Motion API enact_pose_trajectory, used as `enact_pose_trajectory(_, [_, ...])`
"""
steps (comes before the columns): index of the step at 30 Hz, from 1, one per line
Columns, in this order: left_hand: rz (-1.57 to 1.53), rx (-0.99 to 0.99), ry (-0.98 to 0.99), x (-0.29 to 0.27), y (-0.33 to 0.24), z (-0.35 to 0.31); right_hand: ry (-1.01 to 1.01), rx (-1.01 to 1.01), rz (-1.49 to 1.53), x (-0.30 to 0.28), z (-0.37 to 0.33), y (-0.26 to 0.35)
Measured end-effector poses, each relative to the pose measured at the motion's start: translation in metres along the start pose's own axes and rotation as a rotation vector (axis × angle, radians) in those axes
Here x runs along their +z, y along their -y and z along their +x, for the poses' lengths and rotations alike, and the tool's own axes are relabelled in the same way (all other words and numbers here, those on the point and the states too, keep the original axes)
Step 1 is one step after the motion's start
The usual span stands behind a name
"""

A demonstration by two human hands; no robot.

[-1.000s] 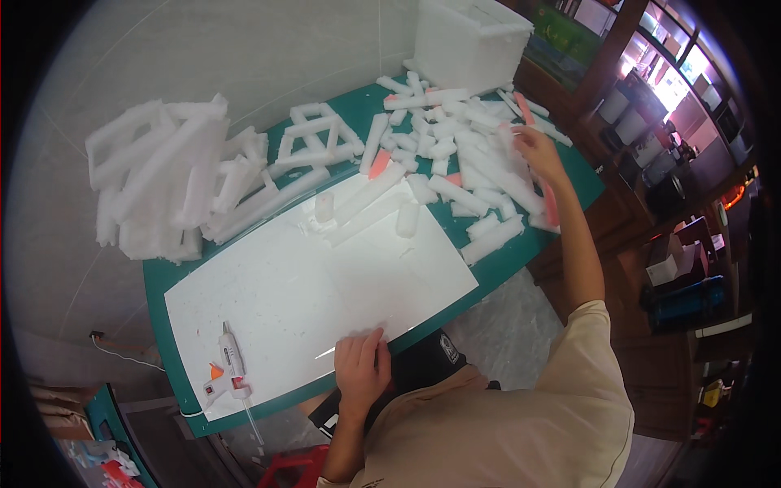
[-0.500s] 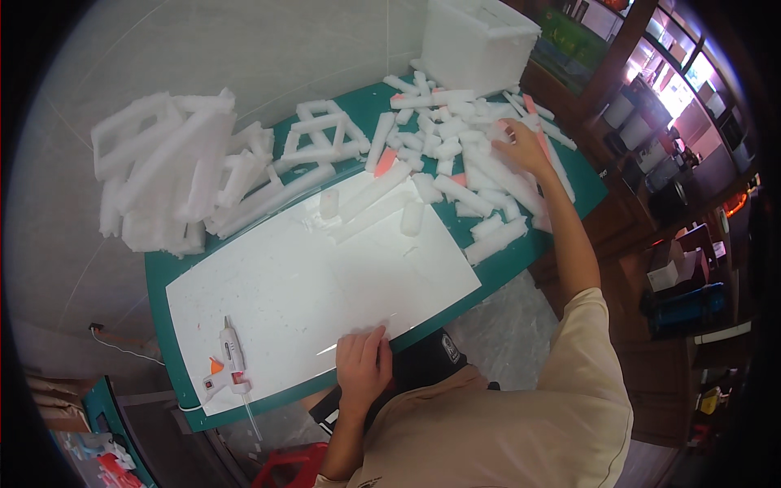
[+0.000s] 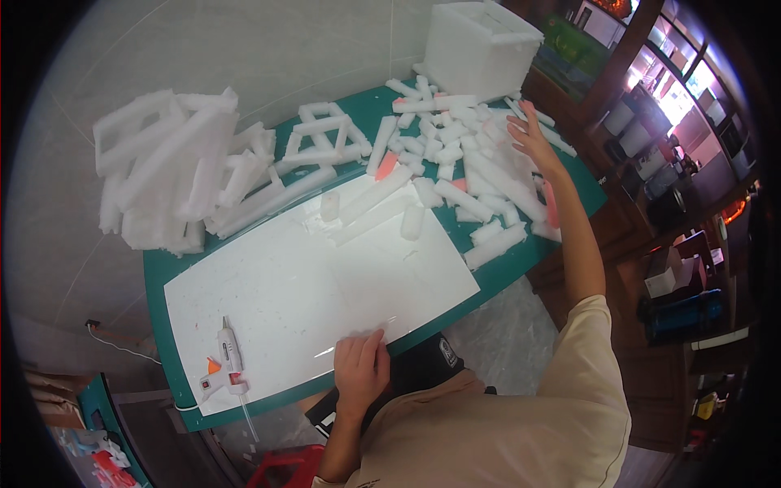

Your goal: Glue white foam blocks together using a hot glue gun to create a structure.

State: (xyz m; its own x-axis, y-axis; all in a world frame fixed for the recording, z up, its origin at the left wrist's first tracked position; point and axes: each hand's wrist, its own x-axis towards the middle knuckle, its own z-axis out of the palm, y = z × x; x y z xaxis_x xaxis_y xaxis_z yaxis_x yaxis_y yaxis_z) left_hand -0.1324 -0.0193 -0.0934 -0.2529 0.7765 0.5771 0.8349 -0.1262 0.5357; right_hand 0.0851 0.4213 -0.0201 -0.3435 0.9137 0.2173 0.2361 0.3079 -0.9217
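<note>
My right hand (image 3: 534, 145) reaches over the far right part of a pile of white foam strips and blocks (image 3: 496, 167), its fingers apart. A long foam strip with a pink patch (image 3: 552, 205) lies partly under my right wrist and forearm. Nothing shows gripped in that hand, though its palm side is hidden. Resting at the near edge of the white board (image 3: 268, 325), my left hand (image 3: 361, 370) lies with fingers loosely extended and holds nothing visible. On the board's far side are a few loose foam pieces (image 3: 412, 221). A white glue gun (image 3: 230, 358) with an orange trigger lies at the left.
Foam frames (image 3: 167, 163) are stacked high at the table's left back, beside a smaller open foam frame (image 3: 321, 138). A white foam box (image 3: 480, 53) stands at the far corner of the green table (image 3: 582, 183). A red stool (image 3: 289, 466) is below the near edge.
My right hand has shifted slightly right and away from me, its fingers spreading. The pink-marked strip near its forearm lies differently. My left hand stays in place.
</note>
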Motion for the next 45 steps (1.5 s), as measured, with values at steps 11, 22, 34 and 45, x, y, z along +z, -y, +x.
enact_pose_trajectory(11, [0.012,-0.019,0.018,0.0,-0.003,0.002,0.065,-0.093,-0.444,0.018,0.027,-0.026])
enact_pose_trajectory(22, [0.0,-0.009,-0.005,0.0,-0.004,0.0,0.083,-0.062,-0.242,0.011,0.002,0.013])
enact_pose_trajectory(34, [0.021,0.032,-0.018,0.002,-0.001,0.001,0.074,0.162,0.021,-0.003,-0.002,-0.008])
enact_pose_trajectory(45, [0.035,0.01,0.022,0.001,-0.003,-0.001,0.193,-0.139,-0.531,0.001,0.007,-0.019])
